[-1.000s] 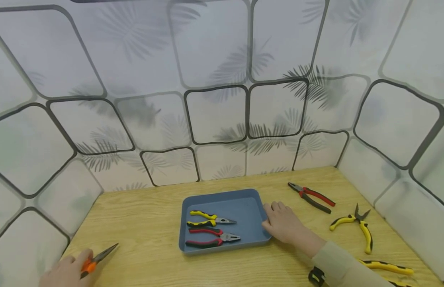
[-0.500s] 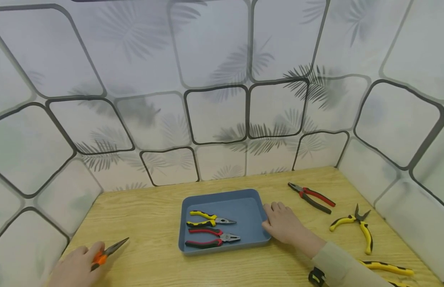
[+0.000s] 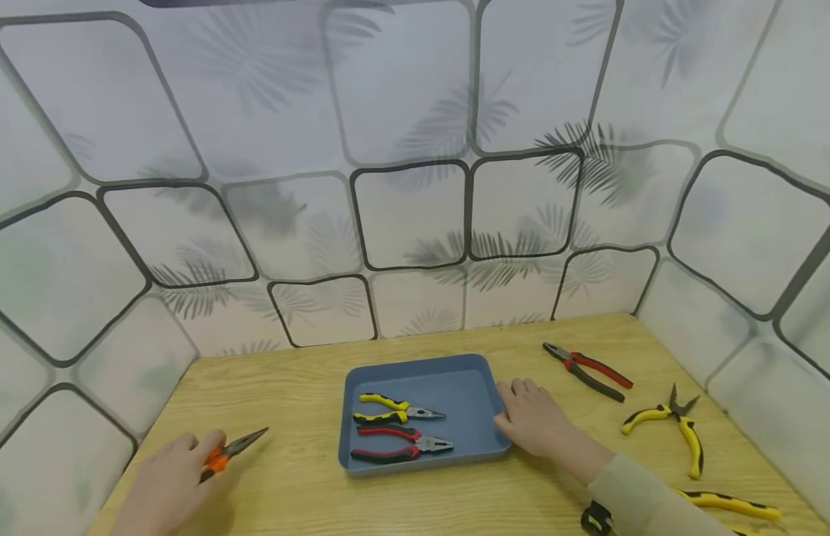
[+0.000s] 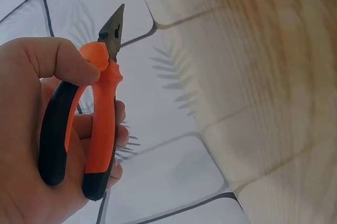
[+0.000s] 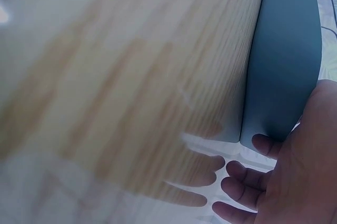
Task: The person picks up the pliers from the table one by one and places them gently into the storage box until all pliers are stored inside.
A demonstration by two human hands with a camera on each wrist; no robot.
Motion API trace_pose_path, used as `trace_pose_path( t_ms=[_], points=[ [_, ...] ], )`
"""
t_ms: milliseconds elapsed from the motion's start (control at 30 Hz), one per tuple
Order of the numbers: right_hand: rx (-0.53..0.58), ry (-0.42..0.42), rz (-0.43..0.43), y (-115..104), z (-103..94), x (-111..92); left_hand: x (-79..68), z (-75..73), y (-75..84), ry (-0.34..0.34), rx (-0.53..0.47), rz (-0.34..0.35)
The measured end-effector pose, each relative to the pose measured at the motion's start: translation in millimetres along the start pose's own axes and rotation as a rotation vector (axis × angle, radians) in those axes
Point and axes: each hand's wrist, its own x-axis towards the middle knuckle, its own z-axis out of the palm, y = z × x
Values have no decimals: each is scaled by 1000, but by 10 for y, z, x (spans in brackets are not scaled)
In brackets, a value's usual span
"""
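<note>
My left hand (image 3: 176, 476) holds needle-nose pliers (image 4: 102, 124) with orange and black handles, above the table left of the tray. Its thumb lies across them near the pivot, and the dark tapered nose points up and right in the head view. My right hand (image 3: 535, 417) grips the right side of the blue tray (image 3: 484, 372), thumb at the rim; in the right wrist view its fingers (image 5: 245, 190) bend beside the tray's outer wall. Inside the tray lie yellow-and-black long-nose pliers (image 3: 391, 409) and, below them, red-and-black combination pliers (image 3: 401, 444), jaws to the right.
On the wooden table (image 3: 281, 402), right of the tray, lie red-and-black pliers (image 3: 589, 370) and spread yellow pliers (image 3: 676, 424). Another yellow-handled tool (image 3: 729, 502) is partly hidden by the right sleeve (image 3: 649, 495). Patterned walls (image 3: 415, 216) stand behind and at both sides.
My left hand has moved right and slightly up with the orange pliers, nearer the tray. The right hand stays at the tray's side; the head view has shifted slightly.
</note>
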Motion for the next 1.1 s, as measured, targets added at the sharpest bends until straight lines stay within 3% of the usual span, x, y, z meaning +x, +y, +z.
trace_pose_path(
  t_ms=[667, 1100],
  points=[
    [-7, 84, -33, -20, -31, -21, 128, -2, 238, 159, 3, 82],
    [2, 52, -19, -24, -44, -21, 223, -16, 366, 153, -7, 110]
  ],
)
